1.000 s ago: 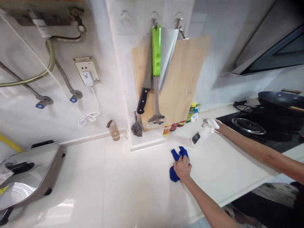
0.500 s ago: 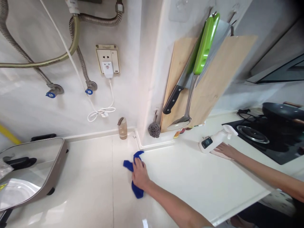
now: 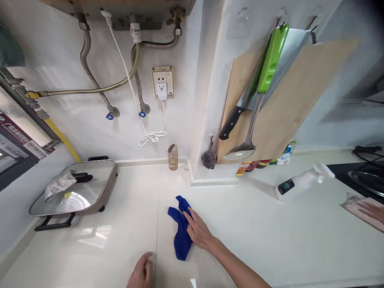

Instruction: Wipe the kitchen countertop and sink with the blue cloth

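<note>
A crumpled blue cloth (image 3: 181, 240) lies on the white countertop, right of the thin seam. My right hand (image 3: 199, 230) is on the cloth's right side, its fingers pressing it against the surface. My left hand (image 3: 141, 273) is at the bottom edge, left of the cloth and partly cut off; its fingers are loosely bent, slightly apart, with nothing seen in them. Behind the cloth, near the wall, stands a small translucent brownish bottle (image 3: 173, 157).
At left sits an electric pan (image 3: 106, 186) with a glass lid. A white spray bottle (image 3: 300, 184) stands at right. Another person's hand (image 3: 373, 210) rests on a pink cloth (image 3: 354, 206). A knife, ladle and cutting board (image 3: 288, 104) hang from the pillar.
The view has shifted left. My left hand has come into view at the bottom. The other person's hand and pink cloth have moved right, away from the spray bottle.
</note>
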Motion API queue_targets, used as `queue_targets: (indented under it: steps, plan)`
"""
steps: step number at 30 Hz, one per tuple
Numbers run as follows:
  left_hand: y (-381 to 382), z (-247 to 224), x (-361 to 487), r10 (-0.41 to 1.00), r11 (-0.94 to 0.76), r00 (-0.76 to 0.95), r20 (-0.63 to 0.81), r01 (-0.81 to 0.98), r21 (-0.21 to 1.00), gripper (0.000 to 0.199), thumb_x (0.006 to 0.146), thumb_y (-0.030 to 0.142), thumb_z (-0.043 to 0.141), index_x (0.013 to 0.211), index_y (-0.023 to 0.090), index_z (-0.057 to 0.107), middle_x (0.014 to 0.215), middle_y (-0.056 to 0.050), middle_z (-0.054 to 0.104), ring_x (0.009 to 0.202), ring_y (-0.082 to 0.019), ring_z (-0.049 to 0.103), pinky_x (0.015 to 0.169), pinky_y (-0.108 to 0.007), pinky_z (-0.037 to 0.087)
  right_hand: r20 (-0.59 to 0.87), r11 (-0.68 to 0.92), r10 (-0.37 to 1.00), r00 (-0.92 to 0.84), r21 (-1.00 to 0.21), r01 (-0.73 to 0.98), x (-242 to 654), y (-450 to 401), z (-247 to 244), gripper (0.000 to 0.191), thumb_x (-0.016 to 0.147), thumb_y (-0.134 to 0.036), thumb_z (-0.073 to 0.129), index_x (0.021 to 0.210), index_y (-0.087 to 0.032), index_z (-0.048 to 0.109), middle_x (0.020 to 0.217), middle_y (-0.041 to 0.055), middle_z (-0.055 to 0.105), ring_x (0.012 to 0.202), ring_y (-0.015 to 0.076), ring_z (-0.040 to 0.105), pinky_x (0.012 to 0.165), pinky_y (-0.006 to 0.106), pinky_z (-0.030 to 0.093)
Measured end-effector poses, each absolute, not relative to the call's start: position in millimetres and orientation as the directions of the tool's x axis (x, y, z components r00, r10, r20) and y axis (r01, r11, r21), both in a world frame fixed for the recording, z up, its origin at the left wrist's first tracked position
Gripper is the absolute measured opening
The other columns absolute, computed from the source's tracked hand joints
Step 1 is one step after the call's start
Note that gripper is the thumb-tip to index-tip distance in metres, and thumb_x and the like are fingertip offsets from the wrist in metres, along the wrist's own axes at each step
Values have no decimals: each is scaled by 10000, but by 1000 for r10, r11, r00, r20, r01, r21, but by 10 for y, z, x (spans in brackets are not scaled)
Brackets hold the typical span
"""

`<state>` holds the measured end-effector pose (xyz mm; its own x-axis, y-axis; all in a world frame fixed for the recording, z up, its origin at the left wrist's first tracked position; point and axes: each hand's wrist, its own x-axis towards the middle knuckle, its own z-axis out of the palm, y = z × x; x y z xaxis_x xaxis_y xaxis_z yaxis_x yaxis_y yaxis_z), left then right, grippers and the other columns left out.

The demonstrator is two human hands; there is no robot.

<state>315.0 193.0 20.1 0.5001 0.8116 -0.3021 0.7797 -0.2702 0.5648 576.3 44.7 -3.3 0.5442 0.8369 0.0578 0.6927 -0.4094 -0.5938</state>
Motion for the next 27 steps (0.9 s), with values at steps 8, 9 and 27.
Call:
queue_targets:
  steps: [8, 9, 27]
  plan:
    - [1271, 139, 4088, 379, -813, 906, 190, 227, 536, 579, 860, 377, 592, 1418, 241, 519, 1375, -126, 595, 1276, -324, 538, 1066, -541, 473, 118, -398, 793, 597, -641, 656, 5763, -272, -174, 588, 872, -202, 419, 1460, -218, 436, 1556, 118, 410, 1428, 237, 402, 1192, 469, 387]
    - [1217, 108, 4162, 363, -847, 910, 203, 231, 479, 619, 830, 345, 631, 1429, 246, 510, 1385, -129, 581, 1284, -347, 518, 1066, -570, 460, 141, -407, 770, 623, -642, 650, 5738, -334, -177, 540, 877, -214, 438, 1415, -219, 484, 1522, 121, 451, 1398, 241, 437, 1173, 466, 411]
    - [2192, 949, 4423, 713, -432, 689, 126, 290, 854, 264, 857, 320, 640, 1097, 272, 739, 1025, -70, 784, 928, -269, 727, 881, -401, 546, 505, -330, 474, 721, -658, 677, 6095, -428, 1019, 369, 1007, -439, 409, 1159, -200, 646, 1119, 103, 711, 1039, 227, 662, 964, 420, 532]
